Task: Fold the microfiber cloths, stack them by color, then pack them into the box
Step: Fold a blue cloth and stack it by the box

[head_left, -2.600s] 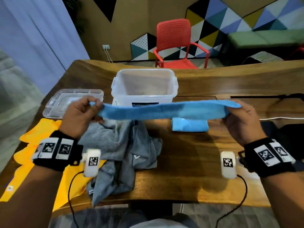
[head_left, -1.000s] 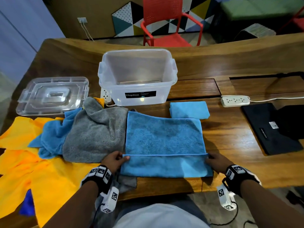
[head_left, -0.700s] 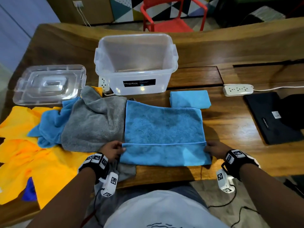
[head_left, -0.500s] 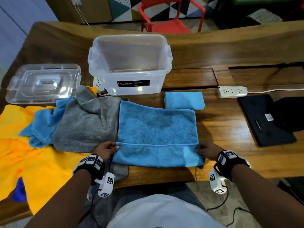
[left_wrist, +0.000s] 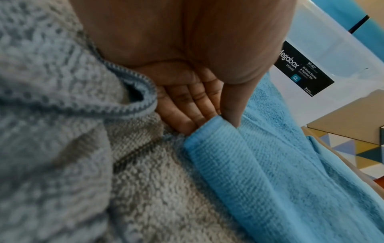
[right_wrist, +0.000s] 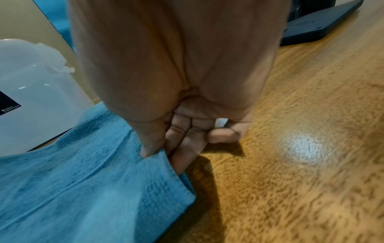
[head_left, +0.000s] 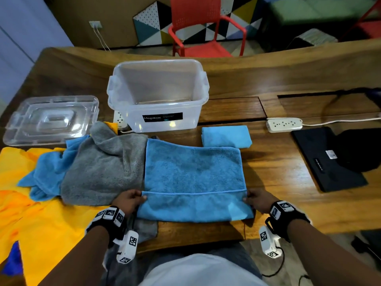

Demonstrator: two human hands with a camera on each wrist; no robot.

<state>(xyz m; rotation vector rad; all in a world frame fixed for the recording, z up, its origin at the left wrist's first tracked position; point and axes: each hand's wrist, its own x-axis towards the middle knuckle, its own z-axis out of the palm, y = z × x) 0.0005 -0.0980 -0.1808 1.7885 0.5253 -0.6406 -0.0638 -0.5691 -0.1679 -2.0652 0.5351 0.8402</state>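
Two hands pinch the turned-over hem of the blue cloth [head_left: 193, 178] at lower centre of the head view: the left hand [head_left: 128, 201] has its grip clenched on the left corner, thumb over fingers [left_wrist: 187, 105], and the right hand [head_left: 258, 201] grasps the right corner. This cloth lies flat on the counter [head_left: 274, 166], below the clear box [head_left: 157, 96] and a folded blue cloth [head_left: 226, 136]. To its left a grey cloth [head_left: 103, 168] is heaped.

Wooden table [head_left: 278, 168] — bearing clear box [head_left: 158, 120], lid [head_left: 51, 120], blue cloth [head_left: 193, 174], power strip [head_left: 284, 124].
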